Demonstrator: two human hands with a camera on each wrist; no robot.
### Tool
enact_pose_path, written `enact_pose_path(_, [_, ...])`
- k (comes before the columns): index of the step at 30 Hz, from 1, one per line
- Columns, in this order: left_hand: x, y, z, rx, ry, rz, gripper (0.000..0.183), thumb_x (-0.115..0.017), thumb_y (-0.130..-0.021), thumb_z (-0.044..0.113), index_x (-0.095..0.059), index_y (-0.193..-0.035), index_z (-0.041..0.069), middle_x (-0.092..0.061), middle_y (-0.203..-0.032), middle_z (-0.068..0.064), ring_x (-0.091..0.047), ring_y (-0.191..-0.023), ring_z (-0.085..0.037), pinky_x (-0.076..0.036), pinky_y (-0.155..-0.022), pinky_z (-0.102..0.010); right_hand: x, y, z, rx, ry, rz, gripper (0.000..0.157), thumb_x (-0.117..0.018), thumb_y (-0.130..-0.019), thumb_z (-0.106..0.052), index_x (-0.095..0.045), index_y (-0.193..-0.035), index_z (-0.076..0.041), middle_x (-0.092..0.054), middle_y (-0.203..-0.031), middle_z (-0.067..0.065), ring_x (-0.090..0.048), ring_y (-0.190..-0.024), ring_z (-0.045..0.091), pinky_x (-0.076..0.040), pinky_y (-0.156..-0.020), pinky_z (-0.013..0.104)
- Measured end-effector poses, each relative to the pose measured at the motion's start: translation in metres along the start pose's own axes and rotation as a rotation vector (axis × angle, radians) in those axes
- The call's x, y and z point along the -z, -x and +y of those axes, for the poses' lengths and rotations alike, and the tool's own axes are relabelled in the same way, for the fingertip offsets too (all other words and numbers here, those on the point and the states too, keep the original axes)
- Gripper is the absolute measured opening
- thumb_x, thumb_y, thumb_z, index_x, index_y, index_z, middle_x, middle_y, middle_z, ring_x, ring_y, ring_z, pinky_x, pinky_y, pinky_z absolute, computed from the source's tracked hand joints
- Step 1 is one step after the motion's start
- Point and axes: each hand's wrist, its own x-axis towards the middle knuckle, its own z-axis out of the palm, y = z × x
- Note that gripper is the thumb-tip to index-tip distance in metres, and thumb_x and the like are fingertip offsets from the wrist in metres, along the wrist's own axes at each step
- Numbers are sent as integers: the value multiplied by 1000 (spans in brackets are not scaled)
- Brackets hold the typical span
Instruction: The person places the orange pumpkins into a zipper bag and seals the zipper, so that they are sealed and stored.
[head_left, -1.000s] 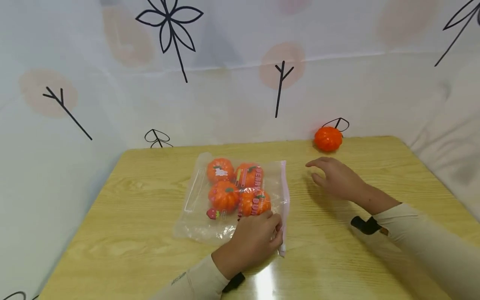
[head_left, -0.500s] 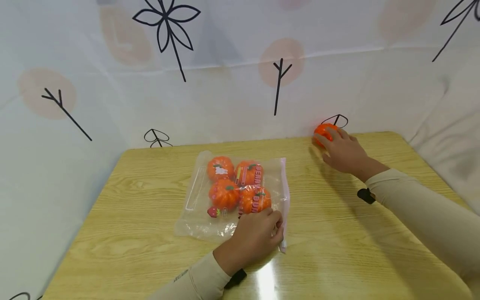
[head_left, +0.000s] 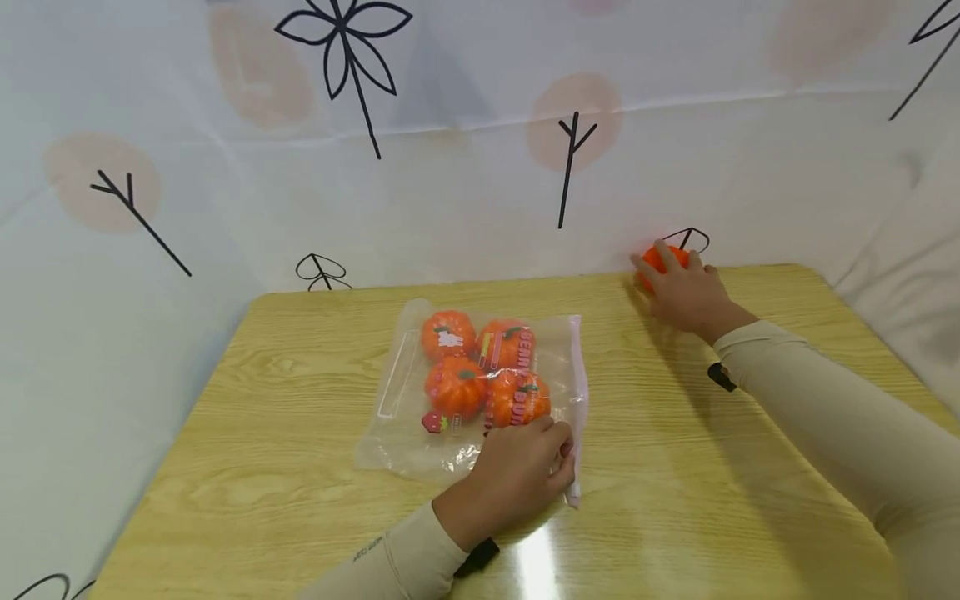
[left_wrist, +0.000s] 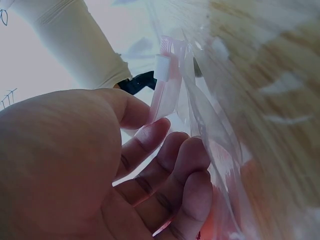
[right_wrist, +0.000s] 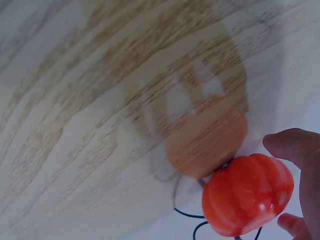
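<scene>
A clear zip bag [head_left: 397, 442] with pink print and a pink zip edge lies flat on the table, with several small orange toy pumpkins [head_left: 455, 387] inside. My left hand [head_left: 517, 467] rests at the bag's near right corner. Its thumb and index finger pinch the pink zip edge [left_wrist: 167, 90] close to the white slider in the left wrist view. Another toy pumpkin [right_wrist: 247, 195], bright orange, sits at the table's far edge. Over it my right hand [head_left: 690, 296] reaches with spread fingers. In the right wrist view the thumb stands slightly apart from the pumpkin.
The wood-grain table [head_left: 285, 500] has a glossy top that reflects the pumpkin and hand. A pale printed cloth [head_left: 480, 192] hangs right behind the far edge, close to the single pumpkin.
My right hand has moved up and away from beside the bag to the lone pumpkin, and its fingers now spread over it. My left hand keeps hold of the bag's edge.
</scene>
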Motion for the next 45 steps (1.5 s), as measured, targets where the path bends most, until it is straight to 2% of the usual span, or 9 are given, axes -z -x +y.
enact_pose_path(4, [0,-1,1,0,8,-24,11,-65,-92,33,-62,-86,25,-54,-73,13,-44,-54,-1,-29,-48,-18,-1,-1,8,-35,-49,-7,76,-55,-95,-23,-15,-158,-8,-13,-155,34,-40,-111,71,-48,-75,71])
enact_pose_path(8, [0,-1,1,-1,-1,-25,11,-65,-92,34,-62,-86,25,-54,-72,13,-44,-53,-1,-29,-47,-18,-3,-2,21,-45,-94,1,80,-60,-92,-19,-14,-156,-5,-23,-141,39,-50,-87,59,-52,-60,59])
enact_pose_path(11, [0,-1,1,-3,-8,-17,11,-66,-91,34,-62,-86,25,-54,-72,13,-44,-53,-1,-29,-46,-18,-5,-3,26,-33,-94,4,78,-61,-92,-19,-16,-154,-3,-27,-136,41,-52,-81,55,-52,-58,55])
enact_pose_path(16, [-3,-1,0,-5,-28,2,12,-65,-91,34,-62,-85,25,-53,-71,14,-44,-52,-1,-28,-46,-18,-7,-1,27,3,-65,59,76,-68,-90,-16,-23,-148,2,-32,-129,45,-55,-74,53,-52,-55,55])
enact_pose_path(22, [-4,-2,0,-13,-43,14,12,-66,-91,34,-62,-84,25,-52,-70,14,-43,-52,-1,-26,-45,-18,-8,6,30,-9,-92,70,74,-71,-86,-8,-23,-141,4,-34,-121,43,-57,-61,45,-51,-50,51])
enact_pose_path(31, [-4,-2,1,-8,-33,20,12,-66,-90,34,-61,-84,25,-51,-70,14,-43,-52,-1,-27,-45,-17,-9,10,30,21,-107,100,69,-68,-87,-8,-26,-140,5,-35,-123,43,-56,-54,38,-50,-47,48])
enact_pose_path(36, [-3,-2,1,-8,-28,16,12,-66,-91,34,-61,-84,25,-51,-70,14,-43,-52,-1,-26,-45,-17,-10,13,25,15,-76,101,66,-65,-88,-4,-28,-142,4,-35,-124,41,-54,-55,38,-48,-45,45])
enact_pose_path(43, [-2,-1,2,-7,-18,15,12,-66,-91,33,-61,-84,25,-51,-70,14,-44,-52,-1,-27,-46,-18,-9,21,13,35,-33,95,63,-62,-83,9,-35,-140,4,-36,-128,43,-53,-52,35,-48,-44,44])
enact_pose_path(45, [-2,-1,2,-8,-17,16,12,-66,-91,33,-61,-84,25,-51,-70,14,-44,-52,-1,-27,-46,-18,-8,23,10,29,-31,88,62,-60,-84,8,-35,-140,3,-36,-129,43,-52,-52,35,-47,-44,42])
